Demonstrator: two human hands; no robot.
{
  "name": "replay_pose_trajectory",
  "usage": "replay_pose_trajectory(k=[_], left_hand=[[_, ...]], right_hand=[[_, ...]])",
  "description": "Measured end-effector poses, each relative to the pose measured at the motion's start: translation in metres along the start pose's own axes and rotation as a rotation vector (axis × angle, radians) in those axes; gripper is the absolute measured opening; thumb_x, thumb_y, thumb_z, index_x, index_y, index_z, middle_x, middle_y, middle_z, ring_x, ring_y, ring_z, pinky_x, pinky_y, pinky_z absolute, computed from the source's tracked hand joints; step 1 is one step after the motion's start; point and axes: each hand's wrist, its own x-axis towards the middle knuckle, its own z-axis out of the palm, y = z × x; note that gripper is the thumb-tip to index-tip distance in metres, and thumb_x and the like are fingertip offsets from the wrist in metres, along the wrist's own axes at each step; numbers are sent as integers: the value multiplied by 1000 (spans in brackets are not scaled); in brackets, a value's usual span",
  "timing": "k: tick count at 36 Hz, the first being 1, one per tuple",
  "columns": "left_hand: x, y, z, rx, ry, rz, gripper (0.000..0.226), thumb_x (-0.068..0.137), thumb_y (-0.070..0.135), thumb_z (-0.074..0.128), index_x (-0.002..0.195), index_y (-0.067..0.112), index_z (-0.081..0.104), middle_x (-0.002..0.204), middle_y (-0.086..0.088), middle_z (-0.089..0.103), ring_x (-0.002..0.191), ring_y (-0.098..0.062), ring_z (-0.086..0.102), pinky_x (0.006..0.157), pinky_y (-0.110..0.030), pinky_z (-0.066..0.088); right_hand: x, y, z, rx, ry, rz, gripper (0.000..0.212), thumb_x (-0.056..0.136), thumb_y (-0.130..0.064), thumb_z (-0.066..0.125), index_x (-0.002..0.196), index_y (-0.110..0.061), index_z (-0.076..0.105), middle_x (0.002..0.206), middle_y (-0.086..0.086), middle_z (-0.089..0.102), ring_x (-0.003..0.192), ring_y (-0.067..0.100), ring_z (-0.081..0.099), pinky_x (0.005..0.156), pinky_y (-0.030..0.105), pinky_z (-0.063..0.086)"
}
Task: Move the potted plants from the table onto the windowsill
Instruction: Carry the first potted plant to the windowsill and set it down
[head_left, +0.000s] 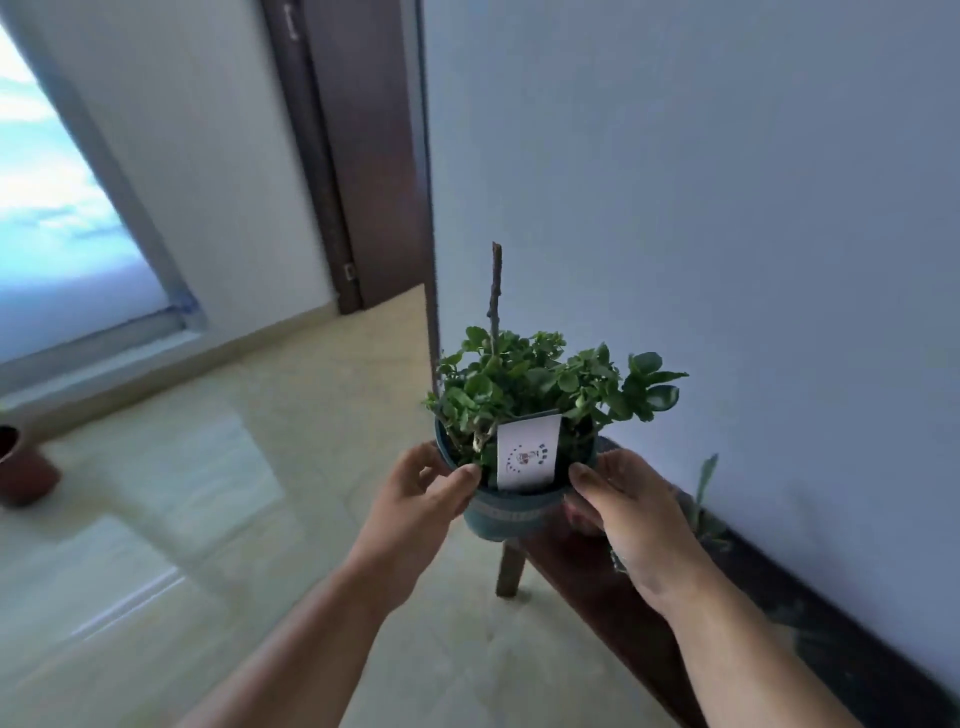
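**Both hands on the blue pot**

Nearest to us, our left hand (415, 499) and right hand (631, 512) clasp a potted plant (519, 415) from either side, each grip closed on it with the thumb hooked over the rim and the fingers curled around the wall. The pot (511, 512) is round and dark teal with a paler band below the rim. It carries a dense mound of small, rounded green leaves, a bare brown stake (493, 291) rising straight above them, and a white card (527, 457) with a small printed mark tucked inside the near rim. The pot stands upright at the near-left corner of a dark wooden counter (587, 566); we cannot tell whether its base touches the top. A second small plant (704, 499) sits just right of it against the wall.

Left of the counter the pale tiled floor (234, 493) lies open as far as the window (57, 208) and its low sill (98, 353). A reddish-brown pot (23, 470) sits on the floor at the far left edge. A dark door (358, 156) stands beyond.
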Motion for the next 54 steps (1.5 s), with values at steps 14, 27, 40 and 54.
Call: replay_pose_trajectory(k=[14,27,40,54], left_hand=[[-20,13,-234,-182,539,97,45,82,18,79,121,23,57,123,-5,69,125,-21,63,93,-41,60],[84,49,-385,-228,721,224,56,81,10,73,131,33,61,127,4,72,124,-20,65,94,-36,59],[187,68,-563,-273,790,270,60,85,10,69,141,28,55,131,4,70,122,-15,66,93,-32,59],[300,78,-794,-298,793,228,67,85,20,71,147,30,48,140,2,64,136,-16,55,104,-30,53]], right_hand=[[55,-52,266,155,-453,-32,22,93,-1,66,96,16,53,87,14,72,95,24,70,104,50,53],[205,-98,462,266,-715,68,35,91,-4,70,125,-9,60,115,8,76,111,23,71,101,42,55],[306,-163,659,231,-955,49,34,96,7,57,118,-15,72,113,-1,79,102,10,72,96,26,55],[409,-218,890,156,-1005,84,37,98,7,55,126,-13,67,112,-6,78,104,6,72,99,22,53]])
